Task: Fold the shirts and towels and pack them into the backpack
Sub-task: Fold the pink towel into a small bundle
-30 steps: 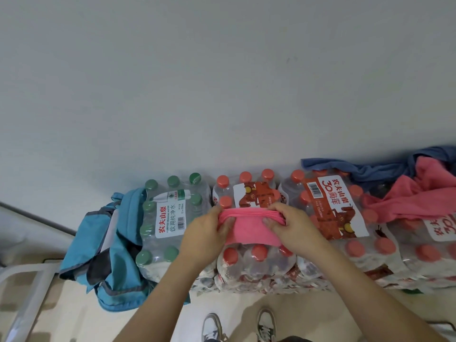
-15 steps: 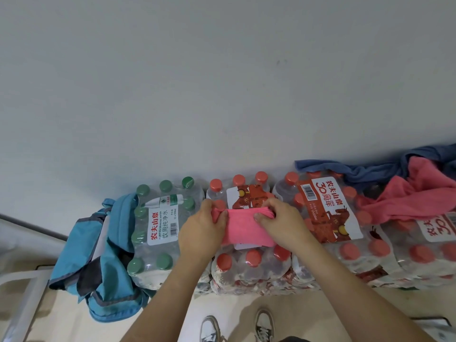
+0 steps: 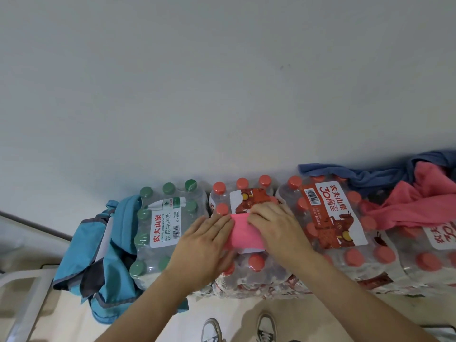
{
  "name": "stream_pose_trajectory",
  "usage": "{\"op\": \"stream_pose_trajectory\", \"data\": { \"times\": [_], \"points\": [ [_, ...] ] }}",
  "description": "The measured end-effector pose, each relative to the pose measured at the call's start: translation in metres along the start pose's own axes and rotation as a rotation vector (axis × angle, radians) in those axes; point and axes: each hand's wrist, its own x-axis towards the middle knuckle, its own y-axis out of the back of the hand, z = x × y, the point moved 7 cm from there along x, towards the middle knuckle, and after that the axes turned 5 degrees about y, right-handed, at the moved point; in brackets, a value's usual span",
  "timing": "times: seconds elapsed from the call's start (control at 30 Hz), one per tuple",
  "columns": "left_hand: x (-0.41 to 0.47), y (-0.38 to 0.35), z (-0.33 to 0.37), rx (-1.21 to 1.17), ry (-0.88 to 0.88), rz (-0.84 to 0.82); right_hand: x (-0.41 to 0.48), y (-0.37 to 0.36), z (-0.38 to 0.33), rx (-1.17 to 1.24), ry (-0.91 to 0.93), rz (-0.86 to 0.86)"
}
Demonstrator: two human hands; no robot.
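Both hands lie flat on a small folded pink towel (image 3: 245,232) atop a red-capped water-bottle pack (image 3: 249,262). Left hand (image 3: 202,245) fingers lie together, extended on its left edge; right hand (image 3: 276,227) fingers press its top-right. The blue backpack (image 3: 98,262) sits well left of the left fingers.

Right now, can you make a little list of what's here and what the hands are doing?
towel: pink, folded small, on the red-cap bottles
left hand: flat on the towel's left side
right hand: pressing its right side
backpack: blue, left of the green-cap bottles
unfolded clothes: pink cloth and blue cloth, far right
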Motion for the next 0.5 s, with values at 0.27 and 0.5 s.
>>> {"op": "stream_pose_trajectory", "data": {
  "times": [0.27, 0.5],
  "points": [
    [0.014, 0.000, -0.006, 0.053, 0.109, -0.073, -0.030, -0.005, 0.023, -0.130, 0.069, -0.404],
    [0.035, 0.021, -0.023, -0.494, 0.485, -0.223, -0.017, 0.011, 0.042, 0.613, -0.500, -0.207]
  ]
}}
